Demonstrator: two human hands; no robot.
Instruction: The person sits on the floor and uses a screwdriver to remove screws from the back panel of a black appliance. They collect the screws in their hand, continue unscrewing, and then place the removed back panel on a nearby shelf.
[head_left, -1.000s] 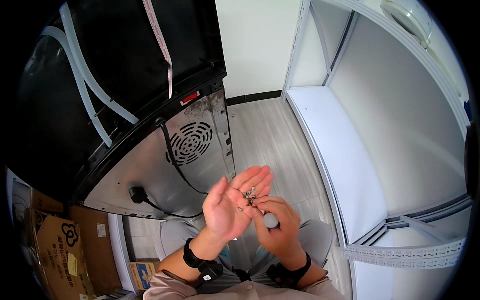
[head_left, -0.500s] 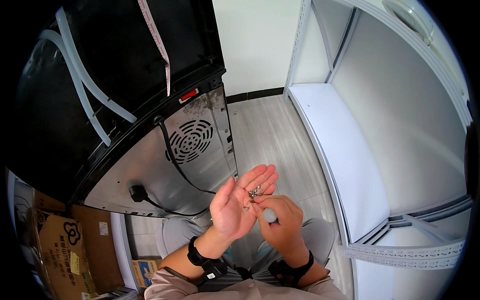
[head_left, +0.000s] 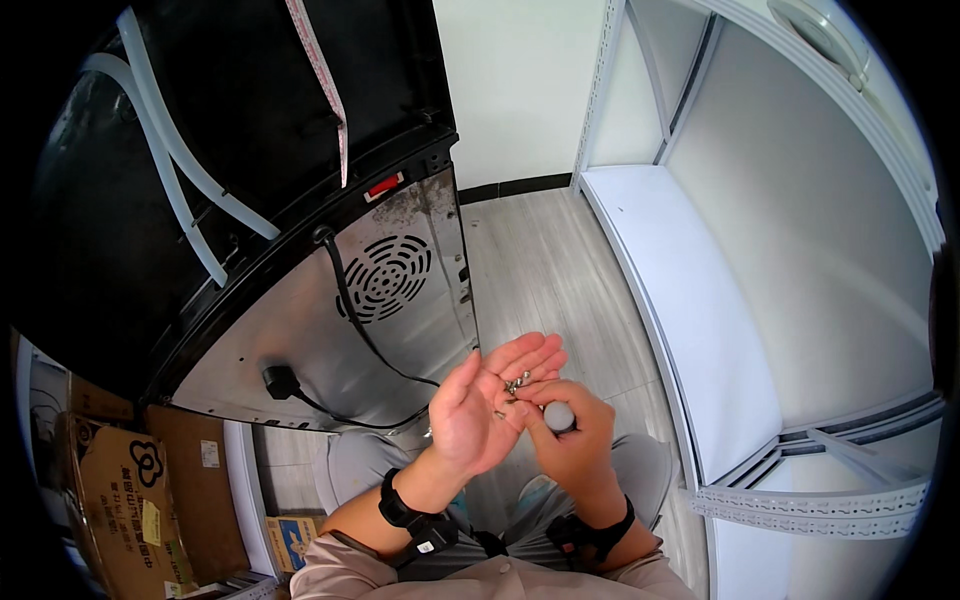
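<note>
My left hand (head_left: pixel 470 420) is palm up with its fingers loosely extended, holding several small metal screws (head_left: pixel 518 382) in the palm and on the fingers. My right hand (head_left: pixel 575 450) is closed round a grey-ended cylindrical tool (head_left: pixel 559 416), probably a screwdriver; most of it is hidden. The thumb and index finger of that hand touch the left palm just beside the screws. Behind my hands stands the steel lower rear panel (head_left: pixel 250 340) of a black appliance (head_left: pixel 230 100), with a round vent (head_left: pixel 385 280) and a black power cord (head_left: pixel 355 330).
A white metal shelving unit (head_left: pixel 680 280) stands at the right. Grey tiled floor (head_left: pixel 540 270) lies between it and the appliance, before a white wall (head_left: pixel 525 90). Cardboard boxes (head_left: pixel 120 500) fill the lower left. My knees (head_left: pixel 650 480) in grey trousers are below my hands.
Both hands have shifted slightly to the right together. The tool's grey end has moved right and up, and my right fingertips still touch the left palm by the screws.
</note>
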